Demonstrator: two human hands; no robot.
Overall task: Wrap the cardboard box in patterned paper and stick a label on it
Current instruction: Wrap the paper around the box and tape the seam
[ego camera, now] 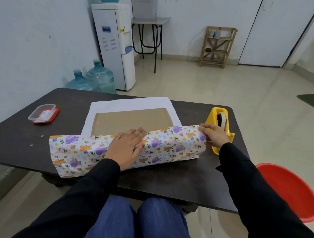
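Observation:
A flat brown cardboard box (132, 120) lies on the white back of the patterned paper (162, 146) in the middle of the dark table. The near flap, printed with bears and rainbows, is folded up over the box's front edge. My left hand (126, 147) presses flat on that flap, fingers straight. My right hand (215, 135) pinches the flap's right corner between thumb and fingers. The far white margin of the paper (128, 103) lies flat beyond the box.
A yellow tape dispenser (218, 121) stands just behind my right hand. A clear plastic tub on a red lid (43, 113) sits at the table's left. A red basin (289, 191) is on the floor at the right. The dark table (22, 131) ends at my knees.

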